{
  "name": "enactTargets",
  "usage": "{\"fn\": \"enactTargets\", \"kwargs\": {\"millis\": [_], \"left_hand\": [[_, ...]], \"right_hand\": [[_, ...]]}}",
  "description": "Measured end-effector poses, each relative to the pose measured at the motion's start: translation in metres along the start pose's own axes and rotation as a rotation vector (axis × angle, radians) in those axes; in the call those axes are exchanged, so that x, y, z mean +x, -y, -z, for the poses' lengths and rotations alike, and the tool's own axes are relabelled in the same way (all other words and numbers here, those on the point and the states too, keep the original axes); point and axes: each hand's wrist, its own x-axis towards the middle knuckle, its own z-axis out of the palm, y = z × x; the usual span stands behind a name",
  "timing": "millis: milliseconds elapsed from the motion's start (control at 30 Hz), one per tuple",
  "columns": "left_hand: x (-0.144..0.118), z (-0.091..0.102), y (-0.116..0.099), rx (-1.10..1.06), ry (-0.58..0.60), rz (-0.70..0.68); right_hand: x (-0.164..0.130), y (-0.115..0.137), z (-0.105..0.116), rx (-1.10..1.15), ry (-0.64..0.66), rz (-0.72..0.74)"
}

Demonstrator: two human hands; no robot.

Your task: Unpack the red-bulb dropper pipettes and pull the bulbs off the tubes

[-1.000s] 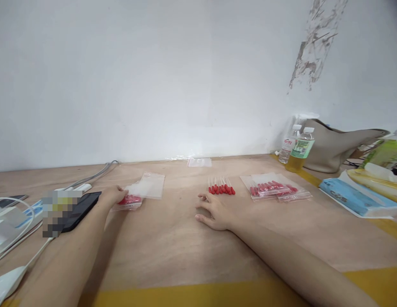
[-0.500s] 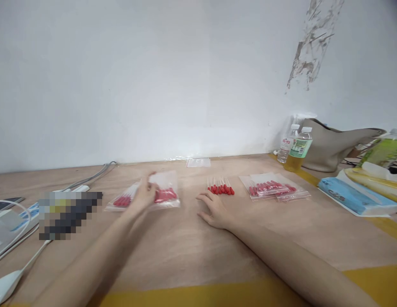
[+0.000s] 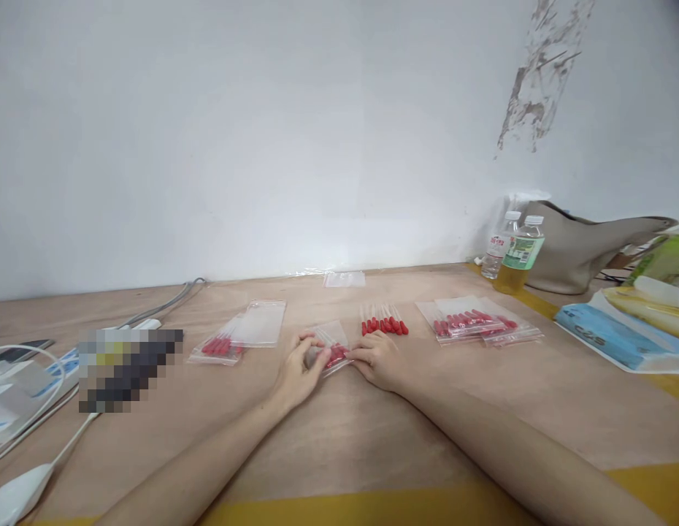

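Hands meet at the middle of the wooden table [image 3: 339,438], both pinching one small clear zip bag [image 3: 333,349] with red-tipped sticks inside: the left hand [image 3: 296,371] grips its near left end, the right hand [image 3: 379,361] its right edge. The bag's long axis runs away from the person, angled slightly left. Loose red-tipped sticks [image 3: 384,321] lie just beyond the right fingers, nearer that hand; filled bags [image 3: 230,337] sit off to the left.

Your left hand [image 3: 298,369] and right hand [image 3: 379,360] meet on a small bag [image 3: 333,343] at the table [image 3: 339,431] centre. Loose swabs [image 3: 383,321] lie just behind. Filled bags [image 3: 476,323] lie right; another bag pile [image 3: 242,333] lies left; bottles [image 3: 515,252] stand far right.
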Motion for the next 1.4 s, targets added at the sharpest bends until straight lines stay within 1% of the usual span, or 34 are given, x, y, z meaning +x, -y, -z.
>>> {"fn": "enactTargets", "kwargs": {"millis": [67, 100, 167, 233, 300, 333, 467, 567, 667, 900, 1000, 1300, 1400], "left_hand": [[-0.008, 0.002, -0.007, 0.042, 0.095, -0.223], [-0.010, 0.002, -0.009, 0.049, 0.132, -0.283], [-0.009, 0.000, -0.010, 0.058, 0.147, -0.342], [-0.005, -0.002, -0.005, 0.056, 0.144, -0.357], [-0.001, -0.003, 0.000, 0.043, 0.151, -0.331], [0.001, -0.003, 0.003, 0.034, 0.153, -0.293], [0.004, -0.004, 0.011, -0.063, 0.169, -0.091], [0.005, -0.004, 0.014, -0.161, 0.196, -0.021], [0.006, -0.005, 0.016, -0.214, 0.215, 0.006], [0.007, -0.006, 0.019, -0.239, 0.219, 0.062], [0.007, -0.007, 0.019, -0.261, 0.211, 0.062], [0.009, -0.006, 0.016, -0.257, 0.197, 0.060], [0.009, -0.007, 0.017, -0.264, 0.199, 0.058]], "right_hand": [[0.000, -0.001, -0.001, 0.009, 0.008, -0.009], [0.000, -0.002, -0.001, 0.014, 0.019, -0.014], [-0.001, -0.003, -0.003, 0.018, 0.031, -0.030], [0.000, -0.002, -0.004, 0.007, 0.022, -0.054], [0.001, -0.001, -0.003, -0.012, -0.011, -0.085], [0.001, 0.000, -0.002, -0.021, -0.029, -0.087], [0.005, 0.005, 0.003, -0.029, -0.054, 0.012], [0.006, 0.006, 0.004, -0.031, -0.064, 0.050], [0.005, 0.006, 0.002, -0.025, -0.078, 0.055], [0.005, 0.006, 0.000, -0.026, -0.052, 0.086], [0.005, 0.006, 0.001, -0.021, -0.053, 0.087], [0.007, 0.008, 0.001, -0.029, -0.057, 0.159], [0.006, 0.006, 0.000, -0.033, -0.051, 0.140]]}}
